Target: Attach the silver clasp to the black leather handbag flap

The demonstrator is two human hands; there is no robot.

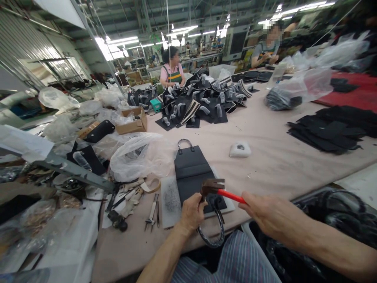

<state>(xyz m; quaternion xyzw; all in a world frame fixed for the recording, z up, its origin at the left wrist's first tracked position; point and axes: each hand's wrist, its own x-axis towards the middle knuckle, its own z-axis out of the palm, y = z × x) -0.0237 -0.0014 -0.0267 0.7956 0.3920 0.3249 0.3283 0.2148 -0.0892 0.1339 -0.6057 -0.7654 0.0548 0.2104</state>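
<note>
My right hand (259,210) is closed around the red grip of a claw hammer (231,195). The hammer's brown metal head lies right over the fingers of my left hand (191,214). Those fingers are pinched together at the near end of a black bag panel (191,167); what they hold is hidden. A plastic-wrapped bag handle (215,244) curves from that end over the table edge. Another wrapped handle (185,143) stands at the panel's far end. Under the panel lies a pale slab (170,202) with dark speckles.
Left of the slab are dividers (151,214), scraps and clear plastic bags (138,157). A white block (240,149) sits to the right. Black panels (203,102) pile up at the back, more (332,127) at right. Two people work across the table (273,157).
</note>
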